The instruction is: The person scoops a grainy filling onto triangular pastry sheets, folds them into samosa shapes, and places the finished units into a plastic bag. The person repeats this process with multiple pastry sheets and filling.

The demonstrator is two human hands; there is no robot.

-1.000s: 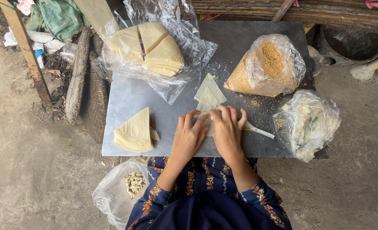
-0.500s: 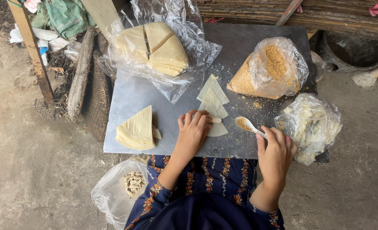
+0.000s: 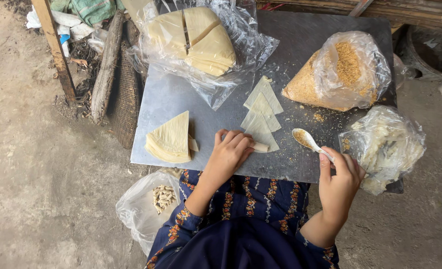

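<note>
My left hand [image 3: 231, 152] rests on the metal board [image 3: 181, 104], its fingers curled over a small rolled piece of pale wrapper [image 3: 261, 147]. Just beyond it lie a few triangular wrappers [image 3: 262, 112] overlapping in a row. My right hand [image 3: 341, 180] holds the handle of a white spoon [image 3: 305, 140] whose bowl carries brown crumbly filling, low over the board to the right of the wrappers.
A stack of wedge-shaped wrappers [image 3: 171, 139] lies at the board's left. A plastic sheet with large wrapper stacks [image 3: 196, 37] sits at the back, a bag of brown filling [image 3: 340, 72] back right, a crumpled bag [image 3: 385, 147] at right. A bag of finished pieces [image 3: 153, 201] sits on the ground.
My right hand left the wrapper, took up the spoon and drew back to the right. My left hand stayed on the rolled piece. The camera view shifted slightly.
</note>
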